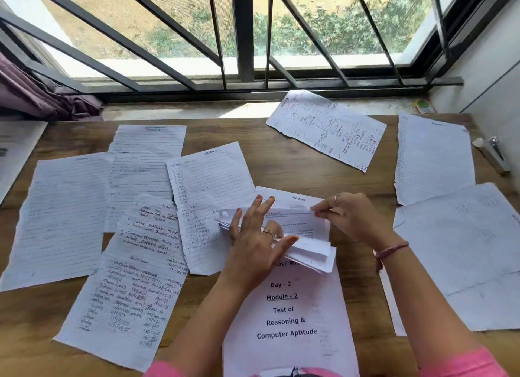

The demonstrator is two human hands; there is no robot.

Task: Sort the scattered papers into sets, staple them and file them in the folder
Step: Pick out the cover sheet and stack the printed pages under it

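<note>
Sorting step: left hand (254, 236) holds printed booklet (305, 250), right hand (346, 216) pinches a page. Next likely: pick matching sheets off counter (281, 165)

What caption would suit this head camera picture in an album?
Both hands, left and right, leaf through a folded bundle of printed pages among handwritten sheets on a wooden desk.

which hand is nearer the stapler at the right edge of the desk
Right. The right hand pinches the printed sheets mid-desk, well short of the stapler; the left hand lies farther off.
</note>
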